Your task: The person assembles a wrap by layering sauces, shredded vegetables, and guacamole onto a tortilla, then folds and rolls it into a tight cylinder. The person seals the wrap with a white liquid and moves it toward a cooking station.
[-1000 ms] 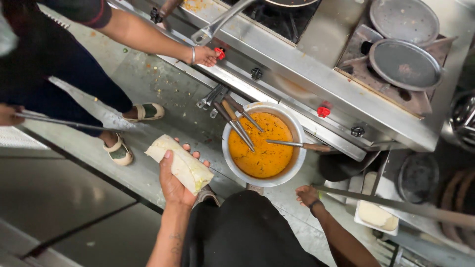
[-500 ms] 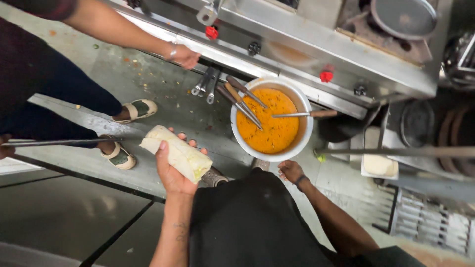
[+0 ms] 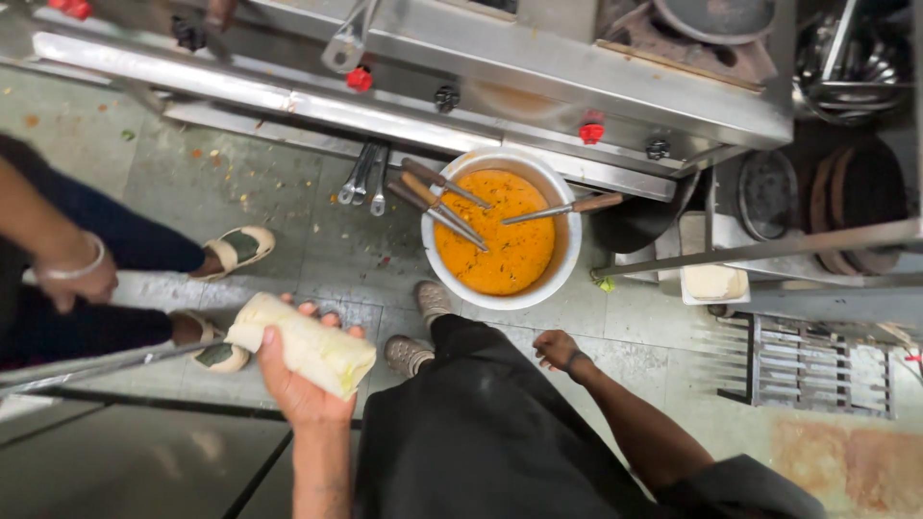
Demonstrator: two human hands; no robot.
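1. The left hand (image 3: 293,380) sits at lower left of the frame, its fingers curled around a pale rolled wrap (image 3: 303,343), thumb over the near side; the roll lies tilted, its ends sticking out past both sides of the hand.
2. The right hand (image 3: 556,350) hangs just right of centre, holding nothing, fingers loosely curled inward and close together, near the lower right rim of the white bucket (image 3: 573,252) but apart from it.
3. The bucket stands on the floor at centre, round and smooth-walled, filled with a thick orange sauce (image 3: 500,240) flecked with dark specks. Wooden-handled utensils (image 3: 437,197) lean over its upper left rim, and a ladle (image 3: 562,209) with a wooden grip lies across the right rim.
4. The bucket's far side sits tight against the lower rail of a stainless steel cooking range (image 3: 500,67) that runs across the top of the frame, with red knobs (image 3: 360,79) along its front.
5. The open floor is a band of grey speckled tile (image 3: 279,192) at left of the bucket, littered with crumbs, and a narrower strip at right.
6. Another person's hand (image 3: 82,284) with a bangle and sandalled feet (image 3: 236,250) take up the left edge.
7. A metal rack (image 3: 817,365) closes the right side.
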